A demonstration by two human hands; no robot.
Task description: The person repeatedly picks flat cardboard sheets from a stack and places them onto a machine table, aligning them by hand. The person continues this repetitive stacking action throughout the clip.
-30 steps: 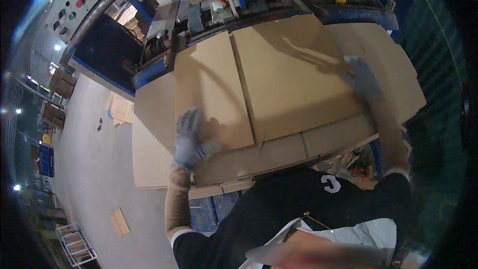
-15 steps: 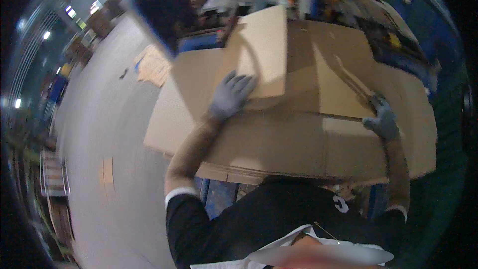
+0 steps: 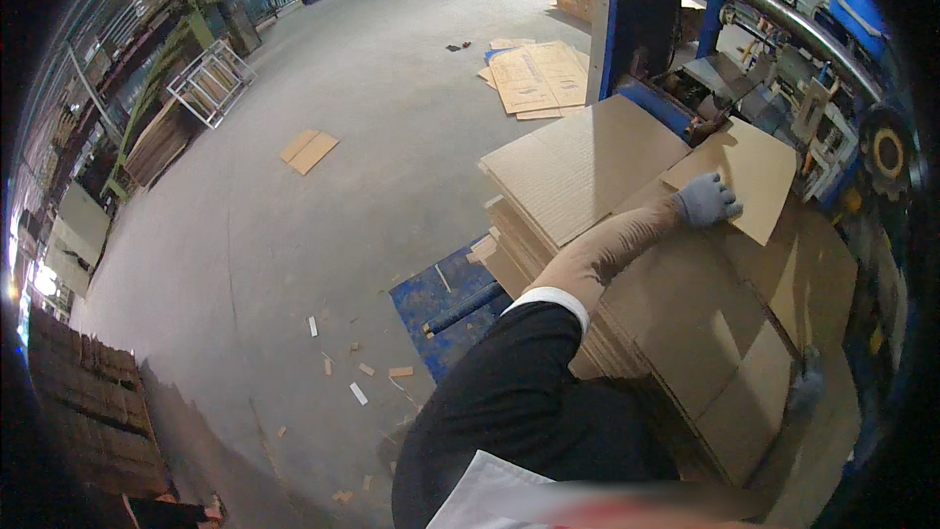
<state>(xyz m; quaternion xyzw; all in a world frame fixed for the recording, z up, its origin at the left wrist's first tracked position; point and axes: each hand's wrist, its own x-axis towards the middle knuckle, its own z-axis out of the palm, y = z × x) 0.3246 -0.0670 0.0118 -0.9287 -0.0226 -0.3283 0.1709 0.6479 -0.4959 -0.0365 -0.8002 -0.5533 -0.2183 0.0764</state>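
A stack of flat brown cardboard sheets (image 3: 676, 333) lies in front of me, with its upper sheet creased into panels. My left hand (image 3: 707, 200), in a grey glove, rests on a pale cardboard flap (image 3: 749, 171) at the top of the stack. Its fingers are slightly bent and apart. Lower down on the right, my right hand (image 3: 806, 384), also gloved, is at the sheet's right part, beside a narrow raised cardboard edge (image 3: 805, 309). Blur and shade hide its fingers.
Beyond the stack stands a machine with a metal bar (image 3: 764, 20) and a blue-edged post (image 3: 602, 29). A blue plate (image 3: 455, 299) lies left of the stack. Printed cardboard sheets (image 3: 539, 78), a small cardboard piece (image 3: 308, 151) and scraps lie on the floor (image 3: 392, 167).
The view has swung left, bringing more floor into sight and shifting the stack to the right. My left hand stays at the pale flap; my right hand remains by the sheet's right part.
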